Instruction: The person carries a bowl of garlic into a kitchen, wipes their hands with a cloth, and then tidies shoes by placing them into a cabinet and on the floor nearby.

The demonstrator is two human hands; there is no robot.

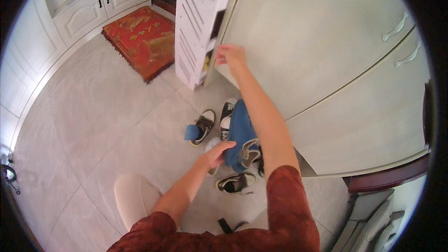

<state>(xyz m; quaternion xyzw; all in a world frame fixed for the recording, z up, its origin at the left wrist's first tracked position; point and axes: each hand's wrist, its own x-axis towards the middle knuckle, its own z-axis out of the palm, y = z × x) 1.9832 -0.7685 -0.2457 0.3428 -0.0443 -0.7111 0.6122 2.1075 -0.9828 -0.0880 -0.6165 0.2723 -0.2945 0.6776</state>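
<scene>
My right hand (231, 57) reaches out to the left edge of a cream cabinet door (317, 32), its fingers loosely spread. Its fingertips are close to the shelf opening of a white slatted shoe rack (189, 28); whether they touch it I cannot tell. Low over the floor, my left hand (218, 153) points its fingers at a blue item with a beige lining (240, 128), probably a boot or cloth bag. A pale shoe (212, 144) is partly under this hand. Around them lie dark sneakers, one (204, 123) with blue cloth in it, another (235, 183) nearer me.
An orange-red fringed rug (142, 42) lies on the tiled floor (98, 126) at the far left. White cupboards (100, 7) line the back left. The second cabinet door (364, 116) stands at right, with grey boxy objects (368, 219) at the lower right.
</scene>
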